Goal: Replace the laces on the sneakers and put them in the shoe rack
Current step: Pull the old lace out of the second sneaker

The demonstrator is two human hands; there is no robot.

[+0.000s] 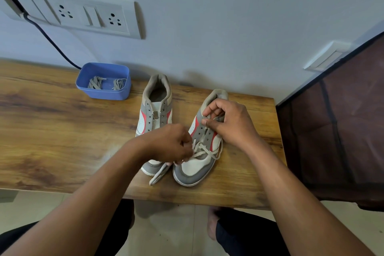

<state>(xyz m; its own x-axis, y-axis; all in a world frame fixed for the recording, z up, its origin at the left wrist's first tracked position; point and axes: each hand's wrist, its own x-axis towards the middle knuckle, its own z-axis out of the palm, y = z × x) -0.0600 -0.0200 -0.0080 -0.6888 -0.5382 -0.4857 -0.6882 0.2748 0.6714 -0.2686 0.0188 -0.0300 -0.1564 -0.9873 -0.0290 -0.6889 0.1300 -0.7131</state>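
Over the laced sneaker (pixel 197 167), left hand (pixel 170 143) fingers pinch its lace (pixel 204 149), right hand (pixel 230 123) fingers its eyelet edge.

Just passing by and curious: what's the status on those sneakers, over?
Left hand pinches lace on half-laced sneaker. Right hand grips its top. Other sneaker unlaced. Nothing blocking.

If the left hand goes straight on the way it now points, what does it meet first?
Probably the sneaker on the right: the left hand points at its laced front, where it pinches the lace. Depth is unclear from one view.
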